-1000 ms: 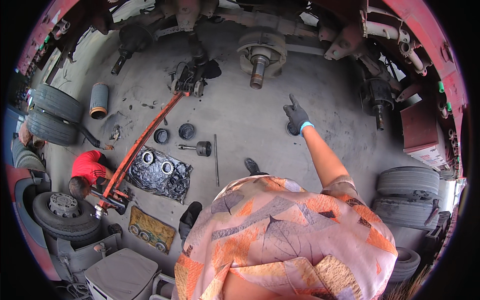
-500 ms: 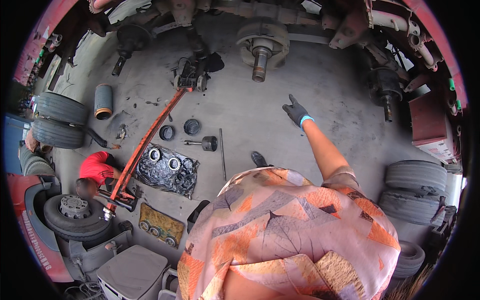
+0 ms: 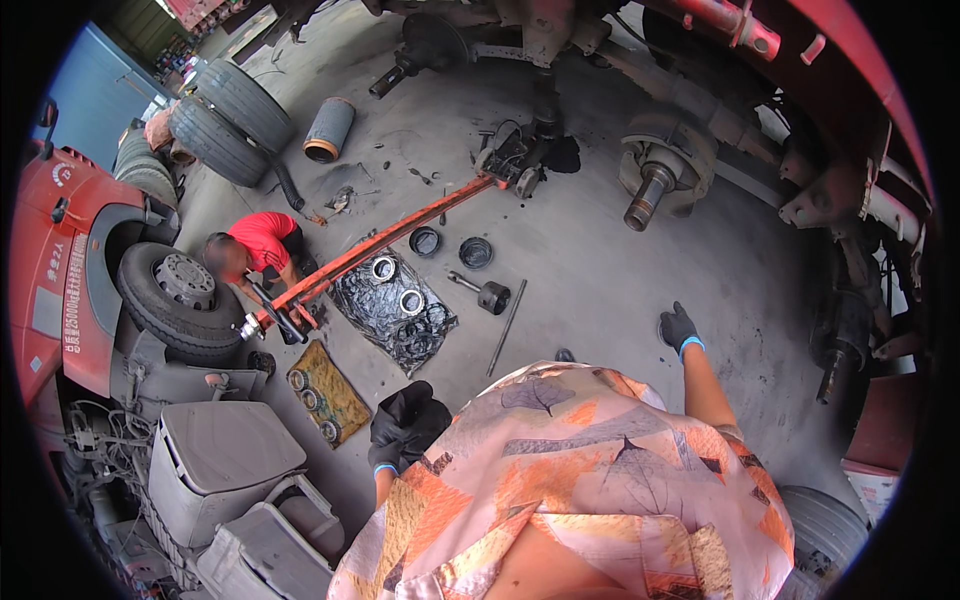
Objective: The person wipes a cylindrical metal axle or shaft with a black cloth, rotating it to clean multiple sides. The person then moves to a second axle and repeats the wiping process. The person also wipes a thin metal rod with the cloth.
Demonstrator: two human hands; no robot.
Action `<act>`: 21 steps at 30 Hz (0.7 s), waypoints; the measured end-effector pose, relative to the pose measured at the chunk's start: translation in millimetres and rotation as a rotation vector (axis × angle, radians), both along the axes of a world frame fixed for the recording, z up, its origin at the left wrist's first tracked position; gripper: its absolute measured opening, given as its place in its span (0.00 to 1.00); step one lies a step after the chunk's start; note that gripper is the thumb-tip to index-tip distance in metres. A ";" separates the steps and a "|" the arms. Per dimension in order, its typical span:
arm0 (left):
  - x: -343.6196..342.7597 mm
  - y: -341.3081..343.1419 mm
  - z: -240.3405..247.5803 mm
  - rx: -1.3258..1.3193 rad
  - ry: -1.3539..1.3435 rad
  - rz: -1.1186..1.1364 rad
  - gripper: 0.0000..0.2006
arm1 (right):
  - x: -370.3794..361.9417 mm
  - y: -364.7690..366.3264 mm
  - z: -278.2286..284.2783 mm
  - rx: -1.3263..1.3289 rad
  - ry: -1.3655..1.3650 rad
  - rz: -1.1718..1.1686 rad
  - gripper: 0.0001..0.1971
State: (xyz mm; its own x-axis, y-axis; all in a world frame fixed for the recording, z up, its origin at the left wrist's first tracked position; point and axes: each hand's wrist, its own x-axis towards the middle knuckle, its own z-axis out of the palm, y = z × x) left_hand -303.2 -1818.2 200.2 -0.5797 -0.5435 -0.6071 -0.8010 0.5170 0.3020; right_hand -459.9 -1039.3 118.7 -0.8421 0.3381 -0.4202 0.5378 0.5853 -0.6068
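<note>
My left hand [image 3: 388,450], in a black glove with a blue cuff, is at my left side, closed on a limp black cloth-like thing [image 3: 408,408]; dark glove and dark thing are hard to tell apart. My right hand [image 3: 678,328], gloved in black with a blue cuff, hangs over the floor with nothing in it and its fingers apart. Nearest ahead of it is a bare axle end [image 3: 652,190]. Left of centre, a black plastic sheet [image 3: 390,330] carries bearing rings [image 3: 411,301]. By the sheet lie a socket-like tool [image 3: 490,296] and a long bar [image 3: 507,328].
A person in a red shirt [image 3: 265,240] crouches by a truck wheel [image 3: 180,290]. A long orange jack handle [image 3: 390,236] slants across the floor. Stacked tyres [image 3: 225,125] stand far left. A brown tray [image 3: 328,390] holds rings. Grey bins [image 3: 230,445] stand near left.
My view has turned left, so the floor things appear farther right. My left hand with the black thing has come into view. My right hand has drawn nearer to my body.
</note>
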 end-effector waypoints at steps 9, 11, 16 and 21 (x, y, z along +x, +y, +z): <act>27.7 -17.2 -7.8 -0.007 -0.010 0.095 0.22 | 12.0 -26.5 -47.1 -0.006 -0.053 0.143 0.33; 19.3 -4.5 -35.1 0.071 0.014 0.084 0.22 | 20.4 16.6 -59.4 0.233 -0.009 0.403 0.30; 57.0 -39.7 -16.0 -0.003 -0.015 0.139 0.22 | 31.8 -66.1 -84.5 -0.277 0.150 0.373 0.28; 55.4 -27.0 -55.0 0.086 0.002 0.128 0.22 | 50.0 -28.3 -73.9 -0.322 0.125 0.342 0.19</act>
State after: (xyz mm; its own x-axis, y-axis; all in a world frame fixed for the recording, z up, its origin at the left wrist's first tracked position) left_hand -247.8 -1845.2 145.2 -0.5100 -0.5590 -0.6538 -0.8582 0.3823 0.3426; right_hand -409.9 -1067.6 44.8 -0.9328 -0.0975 -0.3469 0.2591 0.4877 -0.8337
